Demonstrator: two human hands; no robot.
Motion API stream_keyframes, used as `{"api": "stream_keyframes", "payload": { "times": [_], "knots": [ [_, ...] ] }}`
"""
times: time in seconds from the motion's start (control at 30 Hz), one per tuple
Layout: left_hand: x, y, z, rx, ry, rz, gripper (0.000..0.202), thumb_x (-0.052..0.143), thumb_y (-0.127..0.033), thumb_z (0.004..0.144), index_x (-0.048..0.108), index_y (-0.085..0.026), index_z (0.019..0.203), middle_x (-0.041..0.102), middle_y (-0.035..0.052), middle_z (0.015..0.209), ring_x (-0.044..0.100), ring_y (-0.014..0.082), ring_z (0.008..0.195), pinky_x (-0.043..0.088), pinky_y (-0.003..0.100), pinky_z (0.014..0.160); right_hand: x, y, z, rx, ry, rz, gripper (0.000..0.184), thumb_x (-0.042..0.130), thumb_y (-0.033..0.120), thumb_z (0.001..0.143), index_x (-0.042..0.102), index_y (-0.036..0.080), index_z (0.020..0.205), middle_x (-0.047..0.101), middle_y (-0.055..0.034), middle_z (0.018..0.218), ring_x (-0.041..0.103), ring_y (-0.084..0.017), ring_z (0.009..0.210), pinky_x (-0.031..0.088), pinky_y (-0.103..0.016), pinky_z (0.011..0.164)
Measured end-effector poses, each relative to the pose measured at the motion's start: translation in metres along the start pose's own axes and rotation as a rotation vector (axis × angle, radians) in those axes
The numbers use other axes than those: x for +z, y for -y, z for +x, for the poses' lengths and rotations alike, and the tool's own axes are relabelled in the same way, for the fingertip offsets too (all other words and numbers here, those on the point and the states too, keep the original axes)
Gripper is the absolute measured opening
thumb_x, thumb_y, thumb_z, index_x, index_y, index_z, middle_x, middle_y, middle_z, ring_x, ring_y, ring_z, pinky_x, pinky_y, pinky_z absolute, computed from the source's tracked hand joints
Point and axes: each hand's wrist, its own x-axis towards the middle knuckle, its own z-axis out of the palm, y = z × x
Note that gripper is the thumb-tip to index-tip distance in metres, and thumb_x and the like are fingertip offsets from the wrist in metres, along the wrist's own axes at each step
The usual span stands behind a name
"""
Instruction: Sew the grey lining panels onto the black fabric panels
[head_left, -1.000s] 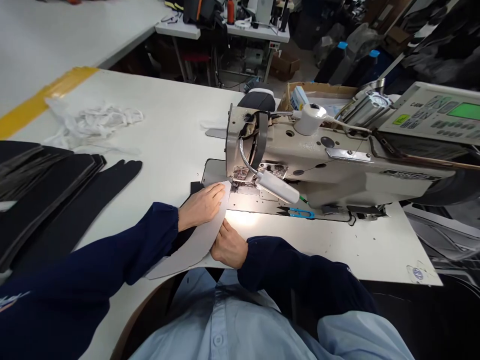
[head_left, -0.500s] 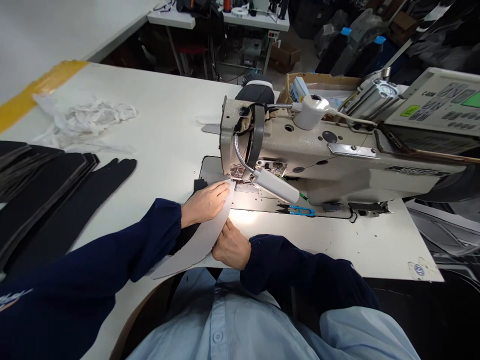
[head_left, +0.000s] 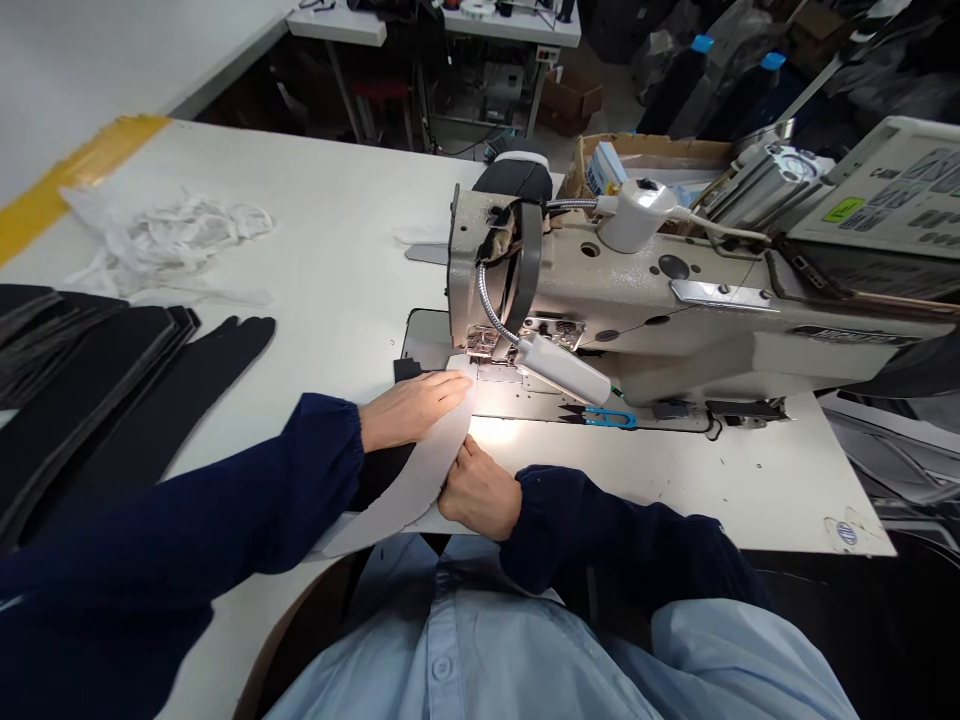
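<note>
A curved light grey fabric piece [head_left: 420, 470] runs from the needle area of the sewing machine [head_left: 570, 270] down to the table's front edge. My left hand [head_left: 412, 408] lies flat on its upper part, fingers stretched toward the presser foot, holding nothing. Black fabric [head_left: 382, 475] shows beneath that hand and the grey piece. My right hand [head_left: 481, 490] is closed on the right edge of the grey piece, closer to my body. Its thumb and finger pinch the material. The machine's lamp [head_left: 562, 370] lights the spot just right of the fabric.
Blue-handled thread snips [head_left: 600, 416] lie on the machine bed, right of the fabric. Stacked dark fabric pieces [head_left: 97, 400] cover the table's left side, with crumpled white material [head_left: 187, 235] behind them. A cardboard box [head_left: 645, 155] stands behind the machine, near a control panel [head_left: 892, 195].
The whole view has shifted slightly, so the machine appears farther right. My left fingers have flattened and straightened on the fabric. More of the grey piece's upper end shows beside the presser foot.
</note>
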Motion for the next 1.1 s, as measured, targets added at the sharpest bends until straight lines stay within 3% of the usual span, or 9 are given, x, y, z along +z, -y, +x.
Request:
{"api": "stream_keyframes", "payload": {
  "times": [0.1, 0.23, 0.33, 0.47, 0.6, 0.8, 0.93, 1.1],
  "knots": [
    [-0.018, -0.005, -0.02, 0.133, 0.096, -0.067, 0.042, 0.05, -0.007, 0.08, 0.055, -0.011, 0.121, 0.055, 0.0124, 0.134, 0.049, 0.021, 0.126, 0.038, 0.032, 0.107, -0.003, 0.007, -0.002, -0.024, 0.027, 0.013, 0.018, 0.057, 0.01, 0.084, 0.074, 0.013, 0.085, 0.071, -0.0142, 0.084, 0.062, -0.028, 0.087, 0.047, -0.047, 0.079],
    [-0.035, -0.023, -0.042, 0.171, 0.151, -0.103, 0.036, 0.058, -0.02, 0.079, 0.057, -0.016, 0.115, 0.055, 0.0128, 0.13, 0.051, 0.0243, 0.121, 0.036, 0.035, 0.105, -0.005, 0.021, -0.008, -0.082, 0.004, 0.014, 0.018, 0.055, 0.009, 0.084, 0.072, 0.01, 0.09, 0.072, -0.0166, 0.085, 0.065, -0.027, 0.081, 0.049, -0.044, 0.075],
    [-0.036, -0.038, -0.048, 0.144, 0.172, -0.075, 0.042, 0.062, -0.027, 0.078, 0.055, -0.018, 0.119, 0.054, 0.0132, 0.13, 0.051, 0.026, 0.12, 0.038, 0.036, 0.102, -0.003, 0.029, -0.011, -0.126, -0.02, 0.022, 0.019, 0.052, 0.01, 0.086, 0.07, 0.008, 0.091, 0.071, -0.0164, 0.08, 0.066, -0.025, 0.075, 0.049, -0.041, 0.072],
    [-0.026, -0.045, -0.045, 0.08, 0.146, 0.042, 0.044, 0.06, -0.018, 0.08, 0.053, -0.018, 0.124, 0.053, 0.0126, 0.134, 0.049, 0.0259, 0.123, 0.041, 0.035, 0.097, 0.0, 0.033, -0.012, -0.121, -0.057, 0.005, 0.019, 0.051, 0.009, 0.084, 0.069, 0.008, 0.089, 0.071, -0.016, 0.076, 0.066, -0.026, 0.072, 0.049, -0.041, 0.07],
    [-0.017, -0.039, -0.038, 0.047, 0.104, 0.075, 0.036, 0.051, -0.015, 0.088, 0.055, -0.018, 0.124, 0.053, 0.0098, 0.138, 0.049, 0.0232, 0.125, 0.041, 0.034, 0.097, 0.0, 0.028, -0.009, -0.075, -0.042, 0.009, 0.018, 0.052, 0.007, 0.082, 0.069, 0.009, 0.082, 0.071, -0.0161, 0.077, 0.066, -0.026, 0.072, 0.049, -0.04, 0.068],
    [-0.015, -0.025, -0.021, -0.005, 0.153, 0.123, 0.035, 0.045, -0.016, 0.093, 0.056, -0.017, 0.127, 0.051, 0.0095, 0.141, 0.047, 0.0233, 0.129, 0.042, 0.035, 0.098, 0.0, 0.016, -0.003, 0.007, 0.023, 0.016, 0.019, 0.052, 0.003, 0.08, 0.07, 0.008, 0.081, 0.071, -0.0182, 0.078, 0.065, -0.026, 0.074, 0.046, -0.038, 0.062],
    [-0.015, -0.018, -0.01, -0.027, 0.126, 0.116, 0.034, 0.046, -0.018, 0.094, 0.057, -0.018, 0.126, 0.053, 0.0097, 0.139, 0.047, 0.0241, 0.129, 0.043, 0.035, 0.097, 0.006, 0.008, 0.001, 0.102, -0.03, 0.012, 0.022, 0.048, 0.003, 0.082, 0.071, 0.006, 0.083, 0.07, -0.0189, 0.076, 0.064, -0.027, 0.074, 0.045, -0.039, 0.063],
    [-0.009, -0.004, -0.001, -0.053, 0.113, 0.116, 0.039, 0.051, -0.019, 0.091, 0.055, -0.016, 0.129, 0.05, 0.0119, 0.142, 0.045, 0.0251, 0.132, 0.043, 0.036, 0.102, 0.007, -0.006, 0.005, 0.111, -0.073, -0.081, 0.028, 0.042, 0.002, 0.086, 0.07, 0.005, 0.084, 0.069, -0.0189, 0.077, 0.063, -0.027, 0.076, 0.047, -0.042, 0.068]
  ]
}}
